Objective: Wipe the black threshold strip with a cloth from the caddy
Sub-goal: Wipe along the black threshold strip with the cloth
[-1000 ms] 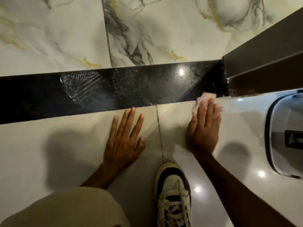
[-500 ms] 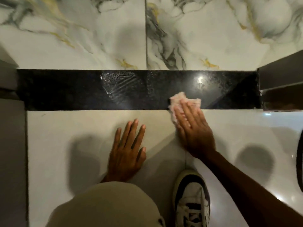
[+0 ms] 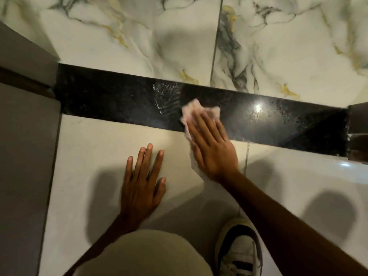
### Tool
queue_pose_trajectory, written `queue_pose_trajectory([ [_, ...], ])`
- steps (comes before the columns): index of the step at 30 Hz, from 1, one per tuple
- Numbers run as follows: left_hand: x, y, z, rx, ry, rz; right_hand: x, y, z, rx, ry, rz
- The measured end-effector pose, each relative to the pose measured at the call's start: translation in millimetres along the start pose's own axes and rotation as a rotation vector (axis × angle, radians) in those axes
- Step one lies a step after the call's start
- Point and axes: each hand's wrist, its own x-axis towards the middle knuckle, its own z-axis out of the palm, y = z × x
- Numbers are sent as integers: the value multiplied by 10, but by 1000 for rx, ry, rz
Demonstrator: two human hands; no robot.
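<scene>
**Mia:** Where is the black strip?

**Sam:** The black threshold strip [image 3: 111, 100] lies in the floor [image 3: 99, 148]. It runs from the grey wall at the left edge to the door frame [image 3: 357, 128] at the right edge.

**Mia:** What are the hands doing?

**Sam:** The left hand [image 3: 142, 184] is flat on the pale tile, fingers spread, holding nothing. It sits just on the near side of the strip. The right hand [image 3: 211, 144] is flat too, pressing a pink cloth [image 3: 196, 110] down on the strip near its middle. The fingers lie over the cloth, not pinching it.

**Mia:** What could go wrong?

**Sam:** I think the cloth could slide out from under the flat fingers, because nothing grips it. Part of it trails on the pale tile, so it could bunch up.

**Mia:** Anything else?

**Sam:** There is a smeary patch [image 3: 167, 98] just left of the cloth. A quick pass might only spread it. The left end looks dull and could be missed. The tile looks shiny, so the leaning left hand might slip. The shoe [image 3: 239, 253] is near too.
</scene>
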Motion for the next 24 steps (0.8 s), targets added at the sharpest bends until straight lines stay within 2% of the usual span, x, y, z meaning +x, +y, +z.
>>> queue_pose_trajectory([
  [4,0,-177,-66,-22,8,-9,-349,274,-112,-84,33,195],
  [8,-12,-163,-18,-47,51,-55,464,100,-51,-74,90,445],
  [10,-28,-182,5,-48,79,-157,981,-174,81,-28,119,397],
  [13,-4,-168,30,-31,108,-280,1330,-684,222,23,81,112],
  [15,-4,-157,17,-15,112,-291,1109,-850,237,35,11,-74],
  [17,-1,-150,-13,-21,98,-282,630,-750,169,27,-65,-160],
  [20,9,-140,-41,-23,85,-284,83,-308,10,2,-89,-111],
  [24,17,-136,-14,-18,123,-293,421,-97,-29,-87,-10,123],
])
